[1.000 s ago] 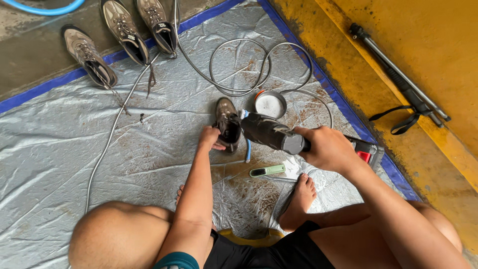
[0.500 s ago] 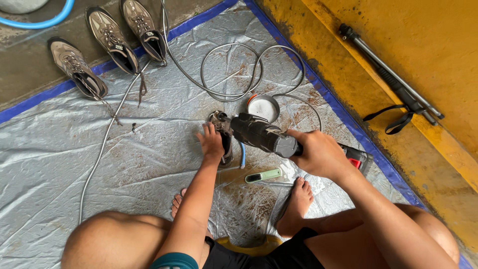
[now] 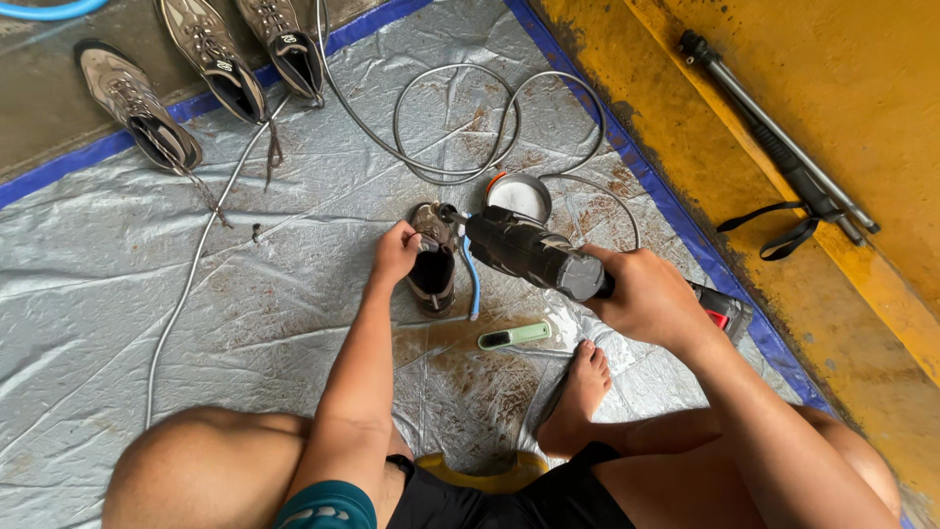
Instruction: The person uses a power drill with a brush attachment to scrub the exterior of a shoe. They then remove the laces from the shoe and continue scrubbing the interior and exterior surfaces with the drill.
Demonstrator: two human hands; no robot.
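Two bare hands at work: left hand clasps a muddy brown shoe's rim; right hand wraps a black spray gun aimed into it.

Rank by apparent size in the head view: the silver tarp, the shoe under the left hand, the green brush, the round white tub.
1. silver tarp, largest by far.
2. shoe under the left hand.
3. and 4. green brush and round white tub: look alike, not ranked.

A crumpled grey tarp with blue edging covers the floor. On it lie a brown shoe, a coiled hose beyond it, and a green brush nearer the person.
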